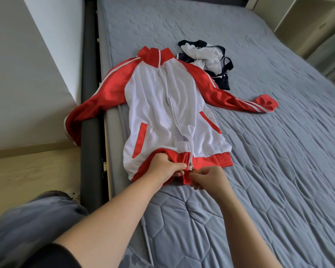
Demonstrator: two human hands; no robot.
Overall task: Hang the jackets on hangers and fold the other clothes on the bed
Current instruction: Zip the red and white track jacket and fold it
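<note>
At the jacket (pixel 170 105) hem, both hands pinch the red band: left hand (pixel 163 167), right hand (pixel 209 179).

the jacket (pixel 168 105) lies on the bed (pixel 278 161), reaching away from the left hand (pixel 163 168) and right hand (pixel 209 177). a clothes heap (pixel 207 55) lies farther off, to the right.

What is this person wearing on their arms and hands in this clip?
The left hand and right hand carry no gloves, and no ring or watch shows. A black sleeve covers the left upper arm; the right arm is bare to the picture's edge.
</note>
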